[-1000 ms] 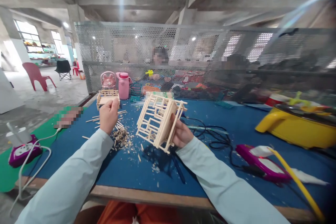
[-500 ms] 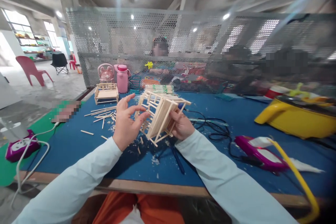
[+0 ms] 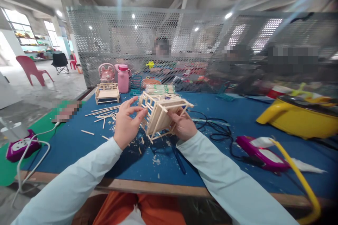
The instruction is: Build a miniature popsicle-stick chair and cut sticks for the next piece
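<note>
A small lattice model built of thin wooden sticks (image 3: pixel 161 114) is held tilted above the blue table mat (image 3: pixel 232 119). My right hand (image 3: pixel 183 125) grips it from the right side and underneath. My left hand (image 3: pixel 126 123) is at its left side, fingers spread, with fingertips touching the frame. Under the model lie wood scraps and a dark pen-like tool (image 3: pixel 179 160).
Loose sticks (image 3: pixel 102 114) and a finished stick bench (image 3: pixel 107 93) lie at the left back. A pink bottle (image 3: pixel 123 77), black cable (image 3: pixel 213 130), purple glue gun (image 3: pixel 260 154) and yellow pot (image 3: pixel 301 119) stand around. A mesh screen (image 3: pixel 185 49) separates people opposite.
My left hand came from the loose sticks at the left over to the model and opened against it. The model was tipped lower and turned a little in my right hand.
</note>
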A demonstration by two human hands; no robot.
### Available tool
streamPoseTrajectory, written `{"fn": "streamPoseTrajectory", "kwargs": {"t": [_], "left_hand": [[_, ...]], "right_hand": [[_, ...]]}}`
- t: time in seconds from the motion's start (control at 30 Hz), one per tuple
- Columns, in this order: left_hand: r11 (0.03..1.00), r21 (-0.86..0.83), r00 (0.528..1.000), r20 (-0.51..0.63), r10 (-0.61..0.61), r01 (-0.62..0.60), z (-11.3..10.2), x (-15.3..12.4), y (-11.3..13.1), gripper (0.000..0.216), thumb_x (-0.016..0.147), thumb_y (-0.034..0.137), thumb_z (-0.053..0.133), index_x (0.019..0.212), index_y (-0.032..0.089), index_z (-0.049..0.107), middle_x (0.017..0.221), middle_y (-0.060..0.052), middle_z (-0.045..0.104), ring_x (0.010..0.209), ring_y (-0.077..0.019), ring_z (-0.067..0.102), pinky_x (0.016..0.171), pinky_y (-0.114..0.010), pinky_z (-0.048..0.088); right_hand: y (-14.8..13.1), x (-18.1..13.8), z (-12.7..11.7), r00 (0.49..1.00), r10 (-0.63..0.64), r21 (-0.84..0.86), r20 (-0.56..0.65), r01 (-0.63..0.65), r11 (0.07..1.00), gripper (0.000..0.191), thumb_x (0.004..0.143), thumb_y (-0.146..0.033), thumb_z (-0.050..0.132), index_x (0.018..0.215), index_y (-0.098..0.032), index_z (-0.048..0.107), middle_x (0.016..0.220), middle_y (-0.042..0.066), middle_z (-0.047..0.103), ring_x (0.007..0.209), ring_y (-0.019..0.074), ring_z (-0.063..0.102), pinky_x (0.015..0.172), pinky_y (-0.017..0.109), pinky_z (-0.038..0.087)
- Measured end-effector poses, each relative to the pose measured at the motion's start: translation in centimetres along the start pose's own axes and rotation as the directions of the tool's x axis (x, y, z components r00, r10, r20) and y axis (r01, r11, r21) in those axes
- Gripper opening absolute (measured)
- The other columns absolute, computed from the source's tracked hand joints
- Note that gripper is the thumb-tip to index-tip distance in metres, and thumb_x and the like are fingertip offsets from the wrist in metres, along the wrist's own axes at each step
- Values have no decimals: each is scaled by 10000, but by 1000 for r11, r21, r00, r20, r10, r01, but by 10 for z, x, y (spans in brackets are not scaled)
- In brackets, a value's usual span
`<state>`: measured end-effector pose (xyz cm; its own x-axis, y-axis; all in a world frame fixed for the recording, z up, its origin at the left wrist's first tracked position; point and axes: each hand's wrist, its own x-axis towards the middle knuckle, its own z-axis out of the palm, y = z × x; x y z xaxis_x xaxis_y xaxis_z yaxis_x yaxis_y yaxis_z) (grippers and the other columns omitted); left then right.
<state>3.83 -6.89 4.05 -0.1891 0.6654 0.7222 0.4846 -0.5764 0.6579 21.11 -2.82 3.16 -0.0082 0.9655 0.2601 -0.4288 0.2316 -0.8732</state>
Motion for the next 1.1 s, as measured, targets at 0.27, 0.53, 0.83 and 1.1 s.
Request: {"fn": "streamPoseTrajectory", "kwargs": {"t": [0.27,0.53,0.83,1.1], "left_hand": [[994,3,993,49,111,-111,1,-3,4,152,854,259,440,771,185,544,1059,-101,601,1165,-205,459,963,-429,354],[984,-69,980,102,169,-163,0,-5,6,170,890,238,348,784,184,470,1189,-133,523,1230,-196,392,980,-407,336],[924,220,942,-56,331,-312,-2,-11,10,159,874,231,360,759,192,463,1445,-103,257,1344,-225,170,1054,-488,186],[969,186,902,-371,220,-160,-15,11,0,182,885,257,334,814,188,487,1322,-121,419,1263,-204,329,1036,-402,254]], "right_hand": [[-2,-6,11,995,92,63,49,-95,993,419,482,-333,801,837,-221,609,797,-1,722,783,239,668,757,399,537],[1,-8,9,980,159,139,123,-175,975,433,505,-337,803,879,-216,621,766,-4,724,770,224,678,771,369,548],[-3,-12,15,974,155,130,165,-177,976,382,526,-315,791,852,-219,618,735,-2,720,769,225,679,732,356,561],[-5,-3,3,990,117,116,83,-126,985,346,562,-321,770,849,-227,602,719,-19,717,767,222,679,756,377,555]]}}
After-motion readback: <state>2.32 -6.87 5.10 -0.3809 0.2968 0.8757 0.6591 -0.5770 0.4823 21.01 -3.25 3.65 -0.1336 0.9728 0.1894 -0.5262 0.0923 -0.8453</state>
